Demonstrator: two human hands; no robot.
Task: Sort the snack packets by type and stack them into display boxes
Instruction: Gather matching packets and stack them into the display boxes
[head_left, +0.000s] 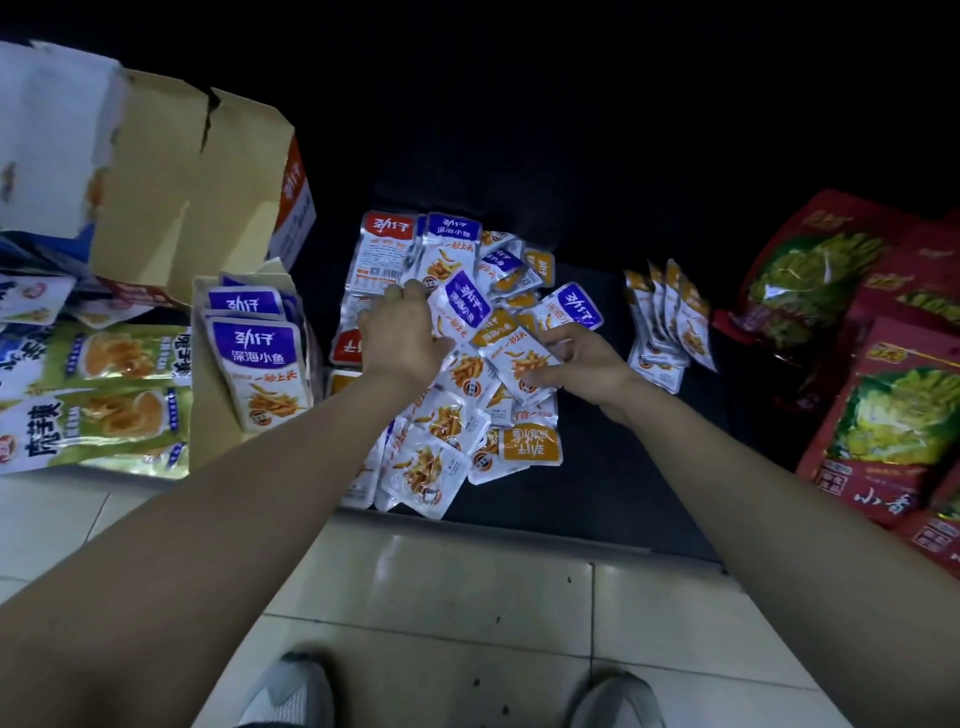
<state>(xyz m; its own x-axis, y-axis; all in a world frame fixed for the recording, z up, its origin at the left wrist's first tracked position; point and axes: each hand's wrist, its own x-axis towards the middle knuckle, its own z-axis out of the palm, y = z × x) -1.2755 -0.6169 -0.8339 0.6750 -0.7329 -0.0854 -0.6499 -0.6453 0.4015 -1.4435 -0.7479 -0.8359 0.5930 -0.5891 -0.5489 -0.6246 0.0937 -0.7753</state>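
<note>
A loose pile of small fish-snack packets (441, 431) is being sorted on a dark mat (597, 499) at the centre of the frame. The left hand (402, 332) is being held on the upper part of the pile with its back to the camera. Its fingers (413, 291) are being kept curled down and close together against a purple-labelled packet (460, 306); whether that packet is being pinched cannot be told. Just right of it, an orange-labelled packet (519, 358) is being pinched by the right hand (584, 358), thumb on its near edge and fingers bent over its far edge.

At centre left, purple-labelled packets (257, 364) are being kept upright, one behind another, in an open cardboard display box (208, 421). Right of the pile, and apart from it, a leaning row of orange packets (670, 322) is being kept on the mat.

An opened cardboard carton (182, 208) is being shown at the upper left, with green snack bags (104, 400) below it. Red bags (883, 415) are being stacked along the right edge. At the bottom, pale floor tiles (441, 597) and two grey shoes (291, 691) are being shown.
</note>
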